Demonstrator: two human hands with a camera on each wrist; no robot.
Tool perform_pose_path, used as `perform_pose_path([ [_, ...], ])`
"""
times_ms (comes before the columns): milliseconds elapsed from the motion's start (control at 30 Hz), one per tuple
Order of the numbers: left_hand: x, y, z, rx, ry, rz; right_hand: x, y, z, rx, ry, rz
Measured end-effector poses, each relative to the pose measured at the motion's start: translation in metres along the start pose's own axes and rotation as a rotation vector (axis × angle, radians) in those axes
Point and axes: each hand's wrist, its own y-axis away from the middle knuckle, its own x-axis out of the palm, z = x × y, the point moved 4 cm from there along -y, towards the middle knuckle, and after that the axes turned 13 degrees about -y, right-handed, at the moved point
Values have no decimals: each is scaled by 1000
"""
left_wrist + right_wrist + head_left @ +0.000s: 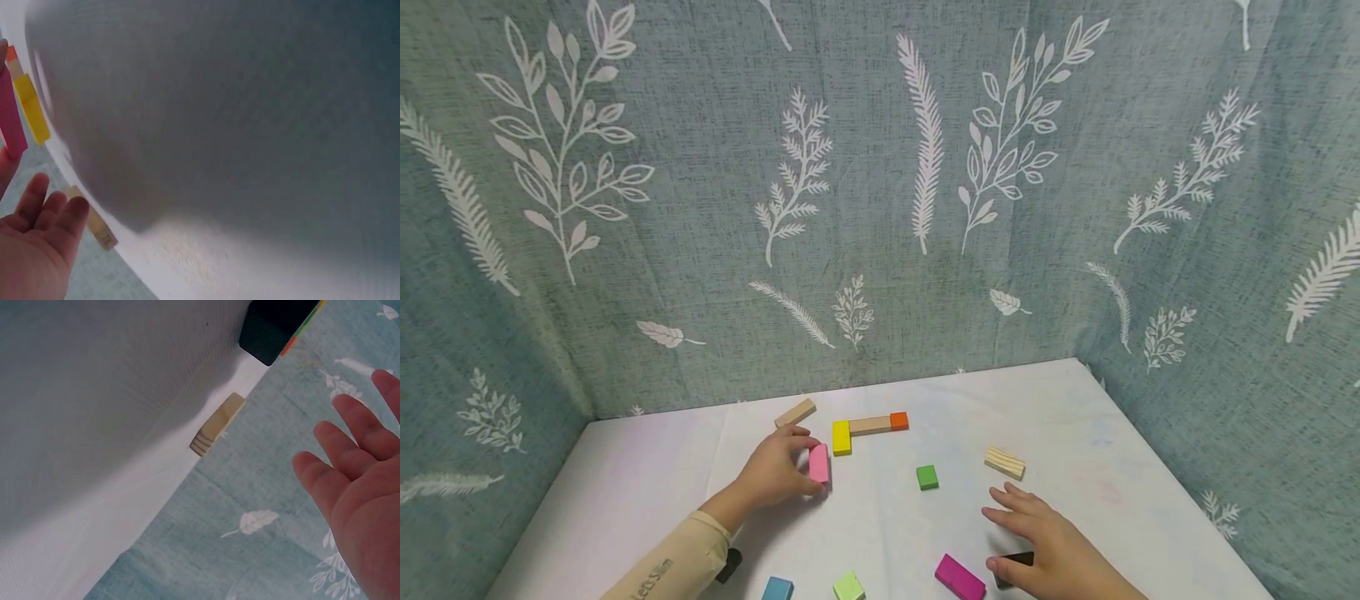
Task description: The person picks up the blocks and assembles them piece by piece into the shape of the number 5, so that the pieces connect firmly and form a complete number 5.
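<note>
My left hand pinches a pink block between thumb and fingers. Just right of it, a yellow block meets a plain wood block, whose other end touches an orange block. In the left wrist view the pink block stands in front of the yellow one. Over the right side of the table, my right hand has its fingers spread. A black block lies below its fingers, partly hidden by the thumb. The right wrist view shows the fingers extended and apart.
A plain wood block lies behind my left hand; a striped one is beyond my right. On the white tabletop are green, magenta, light green and blue blocks. Leaf-patterned curtains enclose it.
</note>
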Motion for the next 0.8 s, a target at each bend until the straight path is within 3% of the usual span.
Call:
perform_pose_path([
  [200, 4, -1, -4, 11, -43, -1, 1, 0, -2, 46, -21, 26],
  [800, 8, -2, -15, 34, -68, 20, -1, 1, -2, 8, 2, 10],
])
